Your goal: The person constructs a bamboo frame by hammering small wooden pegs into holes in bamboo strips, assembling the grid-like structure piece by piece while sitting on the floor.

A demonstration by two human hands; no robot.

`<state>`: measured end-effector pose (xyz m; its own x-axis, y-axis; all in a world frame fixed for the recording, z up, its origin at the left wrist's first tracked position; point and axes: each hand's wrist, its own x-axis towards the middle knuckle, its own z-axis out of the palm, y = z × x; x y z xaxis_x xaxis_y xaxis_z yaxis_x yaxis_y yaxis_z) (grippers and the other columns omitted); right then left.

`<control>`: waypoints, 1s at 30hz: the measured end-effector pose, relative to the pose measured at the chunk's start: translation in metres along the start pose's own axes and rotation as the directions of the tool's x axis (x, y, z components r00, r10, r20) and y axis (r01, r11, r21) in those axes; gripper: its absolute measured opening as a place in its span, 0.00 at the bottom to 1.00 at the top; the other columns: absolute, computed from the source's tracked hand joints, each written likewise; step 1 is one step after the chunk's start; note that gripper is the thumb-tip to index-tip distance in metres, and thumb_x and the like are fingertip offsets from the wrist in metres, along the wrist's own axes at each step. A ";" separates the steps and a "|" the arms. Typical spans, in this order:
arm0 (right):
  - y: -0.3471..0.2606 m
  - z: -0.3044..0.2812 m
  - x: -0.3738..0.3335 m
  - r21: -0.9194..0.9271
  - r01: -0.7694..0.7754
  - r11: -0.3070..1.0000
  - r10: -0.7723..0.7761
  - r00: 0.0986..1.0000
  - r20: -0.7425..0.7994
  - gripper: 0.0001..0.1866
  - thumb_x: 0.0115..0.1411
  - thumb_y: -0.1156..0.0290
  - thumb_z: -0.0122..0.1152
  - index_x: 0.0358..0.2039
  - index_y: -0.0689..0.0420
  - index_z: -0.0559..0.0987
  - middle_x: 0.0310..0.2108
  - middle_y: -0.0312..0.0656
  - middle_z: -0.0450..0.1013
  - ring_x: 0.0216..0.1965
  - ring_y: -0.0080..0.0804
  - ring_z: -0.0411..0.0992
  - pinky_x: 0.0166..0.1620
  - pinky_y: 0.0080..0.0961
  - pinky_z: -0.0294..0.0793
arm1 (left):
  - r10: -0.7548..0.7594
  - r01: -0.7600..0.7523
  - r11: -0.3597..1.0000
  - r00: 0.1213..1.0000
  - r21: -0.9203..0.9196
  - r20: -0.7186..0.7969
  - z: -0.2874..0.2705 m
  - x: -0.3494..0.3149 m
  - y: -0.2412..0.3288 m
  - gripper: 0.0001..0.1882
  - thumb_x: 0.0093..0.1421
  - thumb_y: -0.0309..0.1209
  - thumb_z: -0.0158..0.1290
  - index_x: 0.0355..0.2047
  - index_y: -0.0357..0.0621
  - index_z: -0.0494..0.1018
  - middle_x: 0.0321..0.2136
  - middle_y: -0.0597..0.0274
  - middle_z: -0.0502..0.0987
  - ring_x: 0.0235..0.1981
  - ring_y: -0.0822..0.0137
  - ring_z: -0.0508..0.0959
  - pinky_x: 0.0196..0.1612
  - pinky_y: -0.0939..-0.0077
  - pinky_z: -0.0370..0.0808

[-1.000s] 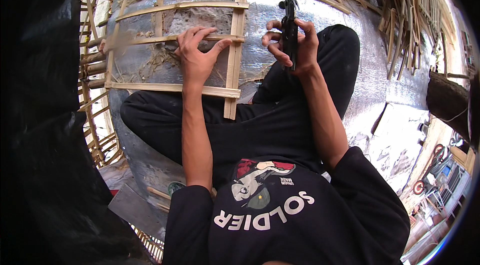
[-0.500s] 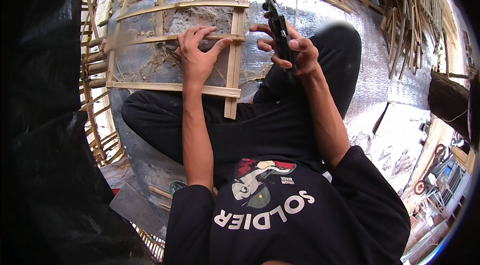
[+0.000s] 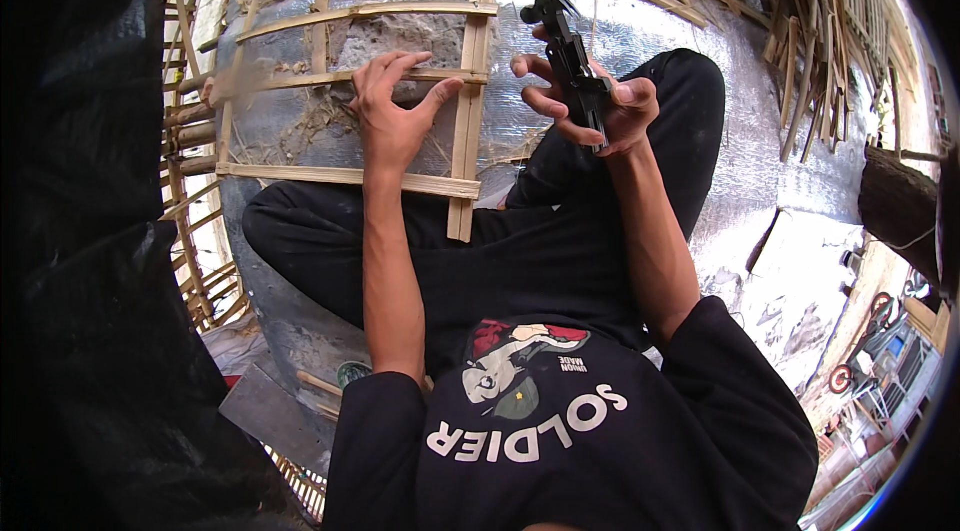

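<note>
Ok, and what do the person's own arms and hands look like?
The left sleeve and right sleeve are plain black, loose and short, ending around the elbows. Below them, the left forearm and right forearm are bare. The left hand and right hand wear no gloves, and I see no watch or bracelet.

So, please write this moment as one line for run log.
left hand: over slatted wooden frame | right hand: holding black tool | surroundings: wooden strips, upper right
</note>
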<state>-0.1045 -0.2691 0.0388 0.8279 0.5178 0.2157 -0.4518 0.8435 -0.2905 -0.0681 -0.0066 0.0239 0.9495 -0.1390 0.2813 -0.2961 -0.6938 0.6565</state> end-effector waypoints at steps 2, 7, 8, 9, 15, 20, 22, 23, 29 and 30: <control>0.001 -0.002 0.000 -0.045 -0.010 0.999 0.010 1.000 -0.011 0.50 0.47 0.64 0.64 0.69 0.59 0.53 0.58 0.60 0.59 0.39 0.37 0.64 0.18 0.13 0.72 | 0.004 -0.004 1.000 1.000 -0.020 0.002 -0.001 0.000 0.002 0.27 0.47 0.52 0.70 0.44 0.51 0.83 0.46 0.65 0.78 0.55 0.57 0.71 0.59 0.57 0.65; 0.005 -0.004 0.000 -0.124 -0.039 0.992 0.031 0.997 -0.065 0.49 0.47 0.64 0.64 0.69 0.58 0.54 0.57 0.60 0.61 0.37 0.37 0.66 0.17 0.13 0.71 | 0.055 -0.056 0.997 0.998 0.051 0.021 -0.005 0.000 0.011 0.22 0.52 0.44 0.70 0.44 0.47 0.82 0.45 0.60 0.80 0.53 0.56 0.73 0.57 0.62 0.69; 0.005 -0.005 0.001 -0.139 -0.036 0.990 0.028 0.998 -0.057 0.47 0.49 0.63 0.63 0.69 0.59 0.54 0.56 0.61 0.62 0.36 0.38 0.68 0.16 0.13 0.71 | 0.057 -0.058 0.997 0.998 0.052 0.021 -0.006 0.000 0.011 0.22 0.52 0.44 0.70 0.44 0.47 0.82 0.45 0.60 0.80 0.53 0.56 0.73 0.57 0.62 0.69; 0.005 -0.006 0.001 -0.154 -0.032 0.987 0.025 0.998 -0.049 0.46 0.50 0.63 0.62 0.68 0.59 0.55 0.55 0.63 0.63 0.34 0.39 0.70 0.15 0.13 0.71 | 0.052 -0.053 0.998 0.998 0.042 0.022 -0.006 0.000 0.011 0.22 0.52 0.44 0.70 0.44 0.47 0.82 0.45 0.60 0.80 0.53 0.56 0.73 0.57 0.62 0.70; 0.004 -0.007 0.003 -0.135 0.008 0.991 -0.014 0.999 -0.046 0.39 0.61 0.56 0.52 0.67 0.63 0.54 0.56 0.69 0.64 0.29 0.41 0.75 0.11 0.14 0.70 | 0.033 -0.034 0.999 0.999 0.020 0.014 -0.002 0.000 0.002 0.25 0.50 0.51 0.69 0.43 0.50 0.83 0.46 0.65 0.79 0.54 0.58 0.71 0.56 0.58 0.67; 0.004 -0.005 0.003 -0.216 0.025 0.976 -0.065 0.982 -0.179 0.32 0.67 0.51 0.43 0.61 0.64 0.62 0.46 0.66 0.73 0.19 0.35 0.74 0.09 0.15 0.68 | 0.019 -0.019 1.000 1.000 0.015 0.017 -0.001 0.000 0.003 0.26 0.49 0.52 0.69 0.42 0.49 0.83 0.46 0.64 0.79 0.54 0.57 0.71 0.56 0.58 0.68; 0.004 -0.005 0.002 -0.240 0.016 0.971 -0.071 0.972 -0.222 0.30 0.69 0.50 0.41 0.58 0.64 0.65 0.41 0.64 0.76 0.15 0.32 0.72 0.09 0.15 0.67 | 0.012 -0.013 0.999 1.000 0.033 0.015 -0.001 -0.001 0.002 0.26 0.49 0.52 0.69 0.42 0.49 0.83 0.46 0.64 0.79 0.55 0.57 0.71 0.57 0.58 0.67; 0.003 -0.002 0.003 -0.219 0.015 0.976 -0.071 0.965 -0.253 0.29 0.70 0.49 0.40 0.54 0.64 0.67 0.38 0.63 0.77 0.12 0.32 0.70 0.08 0.15 0.65 | 0.012 -0.012 0.999 1.000 0.033 0.015 -0.002 -0.001 0.002 0.26 0.49 0.52 0.69 0.42 0.49 0.83 0.46 0.64 0.79 0.55 0.57 0.71 0.57 0.58 0.67; 0.000 -0.006 0.003 -0.207 0.014 0.978 -0.076 0.954 -0.291 0.27 0.71 0.48 0.39 0.49 0.62 0.70 0.33 0.60 0.79 0.08 0.30 0.67 0.07 0.15 0.62 | 0.040 -0.042 0.998 0.999 0.053 0.029 -0.004 0.000 0.007 0.24 0.52 0.46 0.69 0.45 0.47 0.82 0.46 0.61 0.80 0.53 0.57 0.72 0.58 0.62 0.69; 0.000 -0.006 0.003 -0.210 0.012 0.978 -0.076 0.951 -0.301 0.27 0.71 0.48 0.39 0.48 0.61 0.70 0.32 0.59 0.79 0.07 0.29 0.66 0.07 0.15 0.62 | 0.039 -0.041 0.997 0.999 0.061 0.029 -0.004 0.000 0.007 0.24 0.52 0.46 0.69 0.45 0.47 0.82 0.46 0.61 0.80 0.53 0.57 0.72 0.58 0.62 0.69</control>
<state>-0.0999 -0.2687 0.0335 0.9215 0.3847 -0.0536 -0.3621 0.8006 -0.4775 -0.0706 -0.0086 0.0315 0.9397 -0.1866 0.2865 -0.3279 -0.7296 0.6001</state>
